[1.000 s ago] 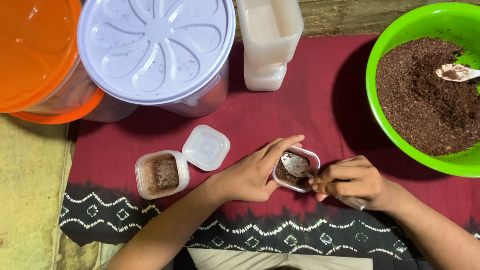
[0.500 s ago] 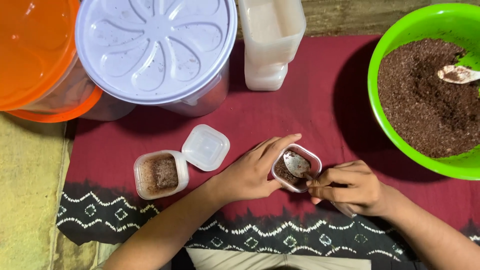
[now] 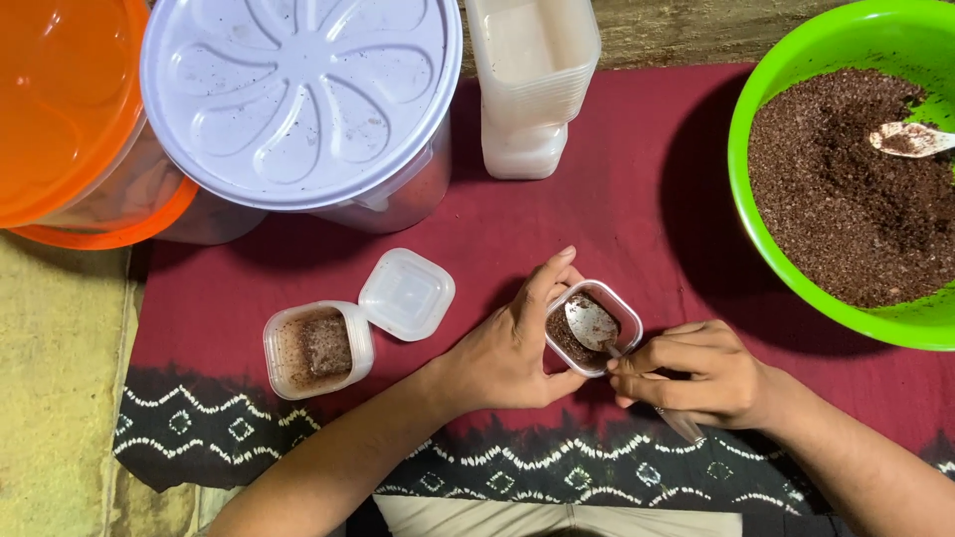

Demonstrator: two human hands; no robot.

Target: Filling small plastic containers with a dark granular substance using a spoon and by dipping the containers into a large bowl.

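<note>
Green bowl [image 3: 796,109], maroon cloth [image 3: 617,219] w/ white zigzags

A home floor workspace — patterned cloth [image 3: 597,179], plastic tubs [image 3: 298,99], mixing bowl [image 3: 786,99].

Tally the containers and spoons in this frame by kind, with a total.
Small square cups out on the cloth: 2, one held by the left hand at, one open with hinged lid
Stack of empty cups: 1
Large lidded tubs: 2, white, orange
Green bowl: 1
Spoons: 2, in right hand at, in bowl
Total: 8
</note>
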